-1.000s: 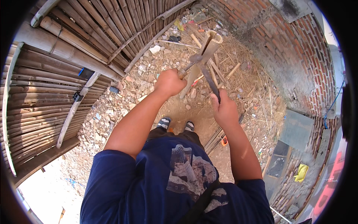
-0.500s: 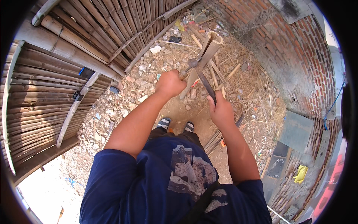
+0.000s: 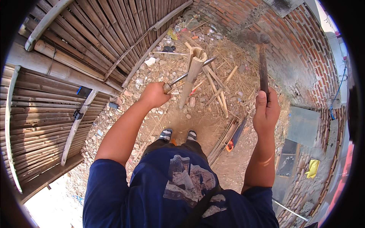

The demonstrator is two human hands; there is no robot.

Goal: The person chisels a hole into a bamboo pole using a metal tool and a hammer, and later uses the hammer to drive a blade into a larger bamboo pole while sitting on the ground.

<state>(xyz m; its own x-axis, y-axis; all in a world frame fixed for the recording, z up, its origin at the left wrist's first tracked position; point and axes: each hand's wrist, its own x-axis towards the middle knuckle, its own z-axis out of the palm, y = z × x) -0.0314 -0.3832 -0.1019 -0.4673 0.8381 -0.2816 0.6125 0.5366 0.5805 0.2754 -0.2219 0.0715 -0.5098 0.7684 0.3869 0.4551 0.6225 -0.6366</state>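
Observation:
My left hand (image 3: 156, 95) is closed round the handle of a machete (image 3: 180, 78). Its long blade crosses a bamboo stalk (image 3: 193, 70) and appears lodged in it, with the tip showing past the right side. The stalk stands upright, its hollow top end facing me and its foot toward the ground. Off to the right, my right hand (image 3: 266, 114) grips a hammer (image 3: 263, 62) by its shaft. The hammer is raised, its rusty head apart from the blade and stalk.
Split bamboo pieces (image 3: 218, 95) lie on straw beyond the stalk. Nearer, a saw (image 3: 237, 135) with an orange handle rests beside thin strips (image 3: 221, 142). Rubble (image 3: 140, 85) covers the ground at left, below a bamboo wall (image 3: 49, 125). A brick wall (image 3: 304, 57) stands at right.
The hammer has swung up and right, away from the blade. My left hand has shifted left and slightly down with the machete handle, and more of the blade shows across the stalk.

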